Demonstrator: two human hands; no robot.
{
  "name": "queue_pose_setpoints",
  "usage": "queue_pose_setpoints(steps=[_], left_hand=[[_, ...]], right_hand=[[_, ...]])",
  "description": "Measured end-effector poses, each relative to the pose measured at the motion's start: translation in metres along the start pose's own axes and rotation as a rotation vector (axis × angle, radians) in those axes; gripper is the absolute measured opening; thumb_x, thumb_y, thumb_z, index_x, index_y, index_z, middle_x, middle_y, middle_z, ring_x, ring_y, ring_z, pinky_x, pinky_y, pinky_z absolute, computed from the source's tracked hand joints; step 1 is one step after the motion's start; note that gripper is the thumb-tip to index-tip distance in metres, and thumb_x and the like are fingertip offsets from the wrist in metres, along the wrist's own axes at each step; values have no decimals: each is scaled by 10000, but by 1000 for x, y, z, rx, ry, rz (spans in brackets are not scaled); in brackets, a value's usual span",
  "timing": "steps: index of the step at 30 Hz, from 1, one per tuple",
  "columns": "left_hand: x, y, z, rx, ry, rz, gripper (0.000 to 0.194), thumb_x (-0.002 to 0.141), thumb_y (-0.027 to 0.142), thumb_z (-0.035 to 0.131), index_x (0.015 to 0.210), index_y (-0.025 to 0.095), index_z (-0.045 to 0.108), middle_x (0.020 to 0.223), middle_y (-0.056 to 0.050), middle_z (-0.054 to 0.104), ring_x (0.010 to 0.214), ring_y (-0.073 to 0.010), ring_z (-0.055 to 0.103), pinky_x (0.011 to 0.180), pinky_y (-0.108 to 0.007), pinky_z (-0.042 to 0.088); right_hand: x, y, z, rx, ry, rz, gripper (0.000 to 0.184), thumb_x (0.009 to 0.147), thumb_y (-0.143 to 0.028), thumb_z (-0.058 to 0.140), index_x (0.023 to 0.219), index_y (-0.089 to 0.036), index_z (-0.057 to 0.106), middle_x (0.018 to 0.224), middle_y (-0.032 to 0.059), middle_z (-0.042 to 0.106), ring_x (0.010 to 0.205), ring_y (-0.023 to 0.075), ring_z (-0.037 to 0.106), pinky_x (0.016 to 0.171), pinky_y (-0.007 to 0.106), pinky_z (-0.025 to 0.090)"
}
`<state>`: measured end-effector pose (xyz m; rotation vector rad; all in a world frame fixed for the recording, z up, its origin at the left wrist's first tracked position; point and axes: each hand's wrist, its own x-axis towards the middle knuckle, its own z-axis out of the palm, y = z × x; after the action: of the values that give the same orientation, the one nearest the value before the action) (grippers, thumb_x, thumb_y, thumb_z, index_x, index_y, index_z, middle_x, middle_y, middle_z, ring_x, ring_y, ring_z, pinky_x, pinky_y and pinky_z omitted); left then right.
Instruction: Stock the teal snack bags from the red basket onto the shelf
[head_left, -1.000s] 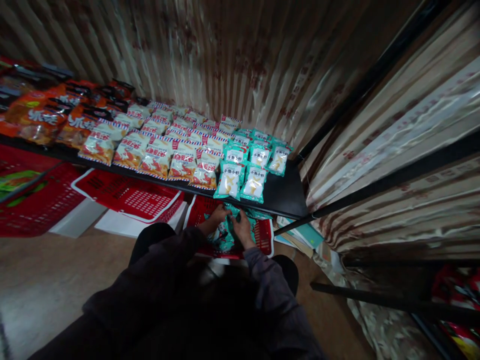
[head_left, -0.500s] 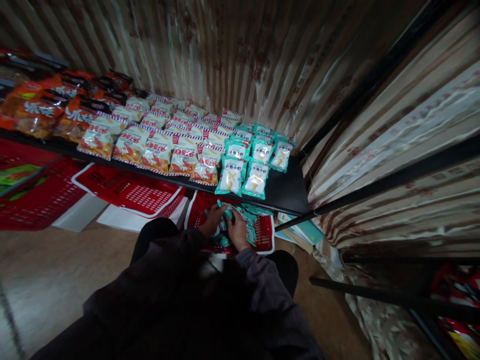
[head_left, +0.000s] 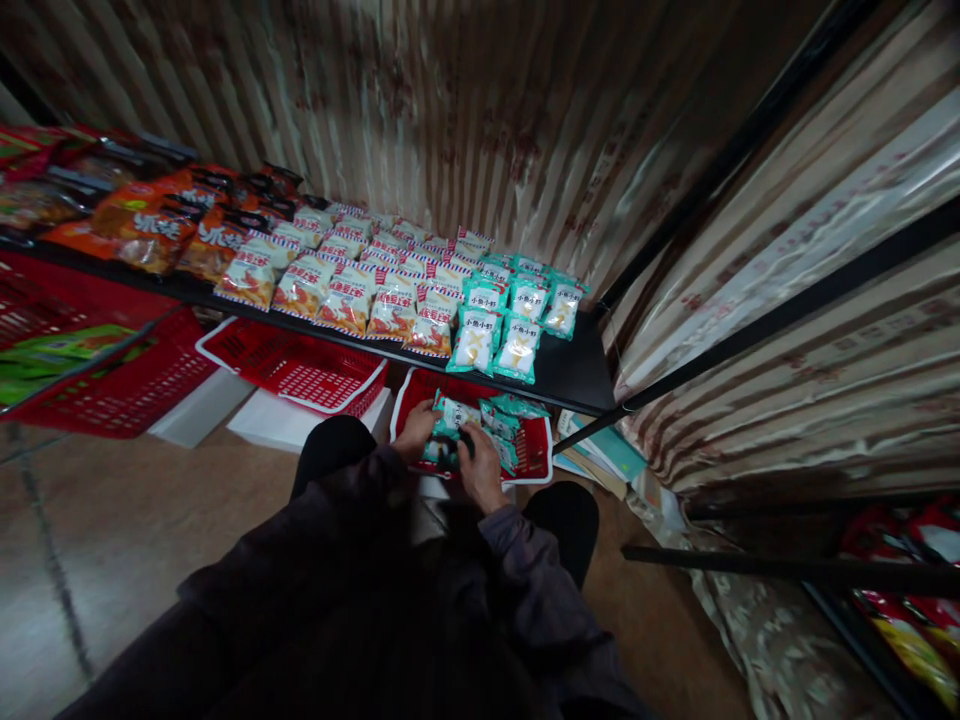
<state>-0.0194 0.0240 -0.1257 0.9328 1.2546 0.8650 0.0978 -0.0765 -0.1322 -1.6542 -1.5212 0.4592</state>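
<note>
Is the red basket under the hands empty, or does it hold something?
Not empty: teal packets lie inside the red basket, beside the right hand.

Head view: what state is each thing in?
Held teal packet: label showing, apparently sealed
Left hand: closed on that packet
Right hand: at it, grip unclear
Nearest red basket: holding teal packets
Upper teal packets: grouped, labels showing
Cream packets: in rows, fronts showing
Orange bags: crowded together

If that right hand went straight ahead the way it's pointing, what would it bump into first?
Most likely the teal packet close by the fingertips of the right hand; whether the black shelf comes next or passes overhead is unclear.
</note>
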Motion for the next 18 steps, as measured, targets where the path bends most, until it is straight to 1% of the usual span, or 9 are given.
queue_pose_setpoints(steps=[3, 6, 8, 11, 14, 16, 18], left_hand=[[-8, 14, -11, -6, -11, -16, 311, 609, 223, 650, 910, 145, 658, 787, -44, 682, 692, -177, 615, 674, -285, 473], [-12, 31, -21, -19, -89, -2, 292, 566, 253, 710, 837, 146, 684, 765, -39, 698, 707, -182, 624, 693, -285, 467], [-14, 42, -25, -48, -150, 19, 307, 546, 280, 741, 819, 146, 699, 753, -38, 706, 704, -182, 626, 704, -289, 463], [-17, 57, -26, -91, -180, 56, 313, 551, 297, 760, 826, 151, 725, 765, -39, 723, 697, -175, 626, 707, -286, 457], [-23, 67, -21, -105, -185, 76, 294, 549, 289, 785, 804, 151, 736, 753, -39, 728, 675, -165, 621, 693, -278, 451], [-27, 70, -14, -136, -203, 72, 312, 539, 307, 808, 796, 147, 735, 745, -44, 728, 672, -167, 624, 690, -280, 451], [-31, 72, -8, -174, -217, 64, 340, 524, 340, 825, 782, 140, 730, 738, -50, 725, 673, -171, 627, 687, -285, 451]], right_hand=[[8, -1, -13, 4, 104, 26, 342, 890, -260, 442, 1166, -174, 624, 1279, 122, 621, 1257, 218, 522, 1106, 405, 372], [16, 4, -28, 40, 168, 94, 362, 850, -318, 527, 1169, -175, 621, 1288, 124, 616, 1246, 236, 518, 1093, 421, 374], [19, 8, -37, 124, 193, 182, 410, 804, -366, 596, 1167, -177, 622, 1264, 124, 630, 1200, 244, 546, 1068, 420, 392], [19, 10, -45, 383, 180, 387, 482, 735, -454, 676, 1141, -200, 631, 1178, 93, 672, 1097, 232, 605, 996, 393, 452], [15, 3, -48, 757, 94, 592, 491, 692, -515, 722, 1093, -246, 632, 1096, 47, 701, 970, 206, 656, 839, 362, 537], [11, -4, -48, 950, 52, 683, 447, 680, -516, 745, 1036, -270, 636, 1046, 17, 717, 890, 188, 674, 745, 337, 559], [8, -9, -47, 1063, 55, 741, 402, 670, -486, 771, 983, -272, 639, 981, -3, 734, 823, 170, 684, 703, 313, 562]])
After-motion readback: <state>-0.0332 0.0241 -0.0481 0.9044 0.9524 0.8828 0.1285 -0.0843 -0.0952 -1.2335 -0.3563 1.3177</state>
